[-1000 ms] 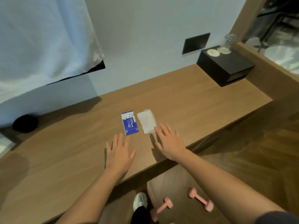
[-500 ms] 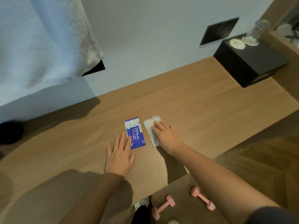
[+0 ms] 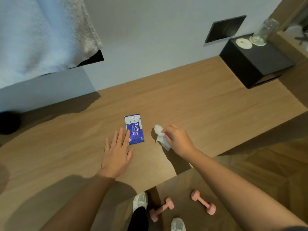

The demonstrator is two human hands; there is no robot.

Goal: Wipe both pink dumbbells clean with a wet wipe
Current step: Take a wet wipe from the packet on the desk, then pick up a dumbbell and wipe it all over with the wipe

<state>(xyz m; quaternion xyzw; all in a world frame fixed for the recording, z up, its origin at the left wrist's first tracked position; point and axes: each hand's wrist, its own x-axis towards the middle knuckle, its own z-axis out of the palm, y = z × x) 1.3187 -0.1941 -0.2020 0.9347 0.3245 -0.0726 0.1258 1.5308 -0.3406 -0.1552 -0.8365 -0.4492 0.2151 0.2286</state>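
Two pink dumbbells lie on the floor below the table edge, one (image 3: 161, 208) beside my shoes and the other (image 3: 203, 204) to its right. My right hand (image 3: 177, 140) pinches a crumpled white wet wipe (image 3: 160, 134) and holds it just above the wooden table (image 3: 208, 117). My left hand (image 3: 117, 151) rests flat on the table with straight fingers, its fingertips touching the lower left edge of the blue wipe sachet (image 3: 134, 129).
A black box (image 3: 255, 64) with a glass jar (image 3: 265, 32) on top stands at the back right. A white towel (image 3: 41, 35) hangs at the upper left. A dark round object (image 3: 9, 122) sits at the far left. My shoes (image 3: 140, 201) stand by the dumbbells.
My right hand reached onto the flat wipe, gathered it and lifted it off the table to the right. My left hand slid forward to the sachet.
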